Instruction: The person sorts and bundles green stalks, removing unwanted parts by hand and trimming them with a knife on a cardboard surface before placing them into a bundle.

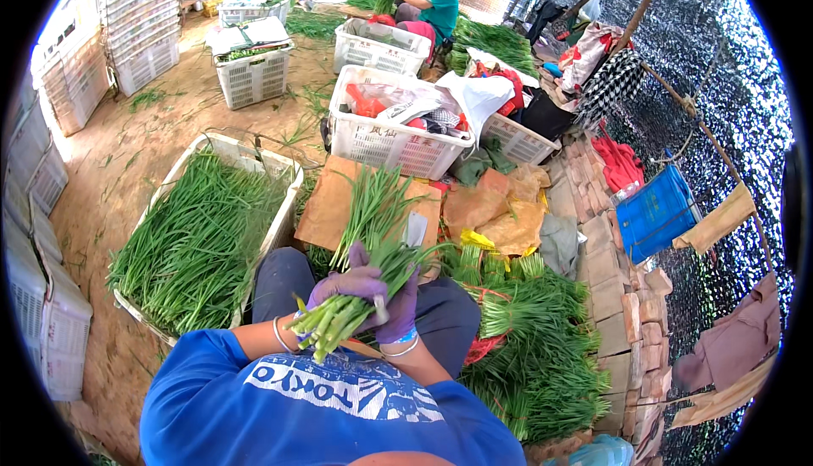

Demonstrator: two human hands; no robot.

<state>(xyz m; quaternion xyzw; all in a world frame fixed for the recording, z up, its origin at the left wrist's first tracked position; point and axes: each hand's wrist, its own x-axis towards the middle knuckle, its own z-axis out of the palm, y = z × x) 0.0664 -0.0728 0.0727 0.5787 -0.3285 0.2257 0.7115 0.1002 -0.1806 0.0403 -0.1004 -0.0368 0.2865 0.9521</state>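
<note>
In front of my lap I hold a bunch of garlic chives (339,320), pale cut stalk ends toward me and green leaves pointing away to the right. My left hand (349,285), in a purple glove, wraps over the stalks with its thumb raised. Pressed against the bunch from the right is my right hand (398,309), also gloved and closed around it. A small whitish piece (380,307) shows between the hands; I cannot make out what it is. Just beyond, loose chives (373,204) lie on a brown cardboard sheet (324,210).
To the left stands a white crate (288,199) heaped with loose chives. Tied bunches (542,339) are piled at right beside a brick edging (605,297). Ahead is a crate of bags (398,146); farther off, a co-worker (439,9) sits handling greens. Stacked crates (140,22) line the left.
</note>
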